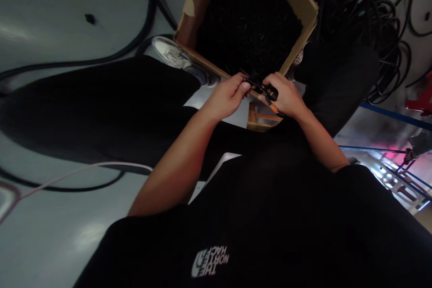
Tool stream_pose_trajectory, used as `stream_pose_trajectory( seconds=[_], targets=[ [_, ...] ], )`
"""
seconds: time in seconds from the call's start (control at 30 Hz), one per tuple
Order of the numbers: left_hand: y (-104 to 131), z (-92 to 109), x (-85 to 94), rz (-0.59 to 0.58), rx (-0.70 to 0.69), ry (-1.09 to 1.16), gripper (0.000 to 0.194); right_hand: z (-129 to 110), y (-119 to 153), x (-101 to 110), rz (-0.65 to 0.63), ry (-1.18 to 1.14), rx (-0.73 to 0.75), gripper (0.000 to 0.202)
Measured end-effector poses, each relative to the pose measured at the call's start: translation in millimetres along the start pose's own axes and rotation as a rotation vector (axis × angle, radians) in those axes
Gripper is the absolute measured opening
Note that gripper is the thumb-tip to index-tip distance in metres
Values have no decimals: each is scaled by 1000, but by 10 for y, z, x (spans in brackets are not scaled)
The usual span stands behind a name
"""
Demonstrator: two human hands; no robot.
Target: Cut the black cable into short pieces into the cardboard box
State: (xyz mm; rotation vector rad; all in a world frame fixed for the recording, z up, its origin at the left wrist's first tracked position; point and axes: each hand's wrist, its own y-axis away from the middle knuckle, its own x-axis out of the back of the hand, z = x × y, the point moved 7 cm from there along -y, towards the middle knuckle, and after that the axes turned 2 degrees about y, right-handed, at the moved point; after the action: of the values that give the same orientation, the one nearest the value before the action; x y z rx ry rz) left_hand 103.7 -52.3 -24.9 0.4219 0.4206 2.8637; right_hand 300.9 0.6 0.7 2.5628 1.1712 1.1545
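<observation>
Over the near edge of an open cardboard box (305, 38), both hands work close together. The box holds a heap of small black pieces (251, 22). My left hand (231, 94) is closed, thumb against fingers, pinching a thin black piece (248, 80) whose kind is hard to make out. My right hand (285, 94) curls around a black-and-orange hand tool (273, 107), shaped like pliers or snips. The tool's front end meets the black piece by the left fingertips; dimness blurs its jaws.
Heavy black cables (367, 22) lie coiled right of the box, and another cable (135, 42) curves across the floor on the left. A shoe (172, 51) stands beside the box. Below the hands is a small wooden frame (261, 121). A pale cord (87, 166) crosses at left.
</observation>
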Motion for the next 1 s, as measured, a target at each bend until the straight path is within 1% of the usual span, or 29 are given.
stream_pose_trajectory(
  seconds=[0.1, 0.2, 0.27, 0.37, 0.43, 0.6, 0.7, 0.8, 0.9, 1.0],
  targets=[
    [-21, -48, 23, 10, 10, 16, 61, 62, 31, -11, 8, 3, -4, 44],
    [-34, -23, 96, 84, -10, 14, 64, 85, 24, 0, 27, -15, 11, 44],
    [-31, 7, 117, 93, -10, 0, 63, 68, 1, 5, 22, -26, 25, 45],
    [-19, 44, 84, 23, 0, -17, 60, 32, -34, 16, -2, -35, 31, 50],
    [-15, 60, 71, -2, -9, -21, 60, 30, -42, 38, -4, -29, 23, 51],
    [-41, -1, 90, 34, 8, -15, 60, 101, -11, 87, 14, -13, 6, 49],
    [-52, -38, 84, 27, 17, 16, 61, 138, 6, 89, 21, -28, -5, 48],
    [-60, -22, 68, -23, 9, 60, 68, 125, -7, 80, 6, -52, 10, 51],
    [-67, 36, 54, -87, -8, 131, 77, 80, -43, 76, -22, -89, 53, 57],
    [-68, 80, 48, -135, -6, 251, 79, 54, -66, 79, -48, -135, 78, 64]
  ],
)
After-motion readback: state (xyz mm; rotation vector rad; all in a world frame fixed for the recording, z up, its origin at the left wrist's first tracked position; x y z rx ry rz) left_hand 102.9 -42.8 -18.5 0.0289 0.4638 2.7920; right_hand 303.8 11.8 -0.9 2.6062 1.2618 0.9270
